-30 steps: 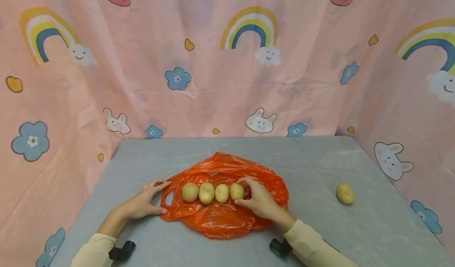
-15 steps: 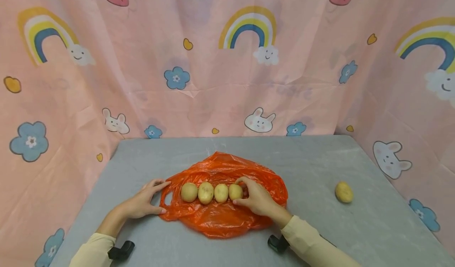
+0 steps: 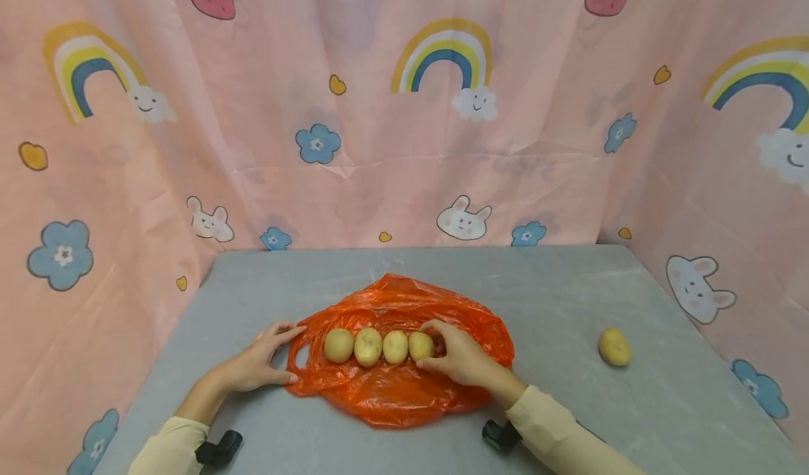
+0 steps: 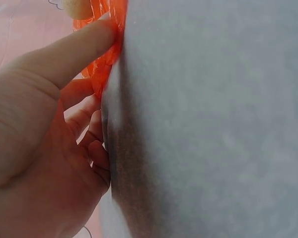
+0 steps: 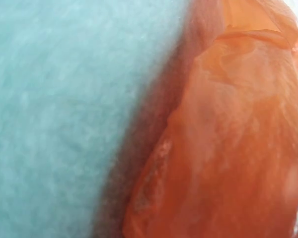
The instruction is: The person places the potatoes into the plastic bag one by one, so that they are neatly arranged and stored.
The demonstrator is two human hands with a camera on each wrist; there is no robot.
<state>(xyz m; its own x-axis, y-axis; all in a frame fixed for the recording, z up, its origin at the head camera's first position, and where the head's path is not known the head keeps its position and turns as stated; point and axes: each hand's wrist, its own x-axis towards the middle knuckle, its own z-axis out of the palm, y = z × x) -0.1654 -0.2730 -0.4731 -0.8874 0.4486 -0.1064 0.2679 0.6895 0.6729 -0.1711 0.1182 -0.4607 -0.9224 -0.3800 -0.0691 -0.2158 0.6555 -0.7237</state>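
An orange plastic bag [image 3: 392,398] lies spread flat, with several potatoes [image 3: 368,347] lined up in a row across its middle. My right hand [image 3: 464,357] curls its thumb and fingers round the rightmost potato [image 3: 419,346]. At the bag's left end, my left hand [image 3: 253,364] is spread, thumb and fingertips touching the plastic on either side of the handle hole. The left wrist view shows that thumb [image 4: 84,47] on the bag's edge [image 4: 103,69]. In the right wrist view, the bag [image 5: 228,144] fills the right side and hides the right hand.
Another potato [image 3: 614,347] lies by itself on the right of the grey table [image 3: 550,285]. A pink curtain [image 3: 379,194] with printed rainbows and rabbits surrounds the back and sides. Dark wrist devices [image 3: 218,448] show beside both sleeves.
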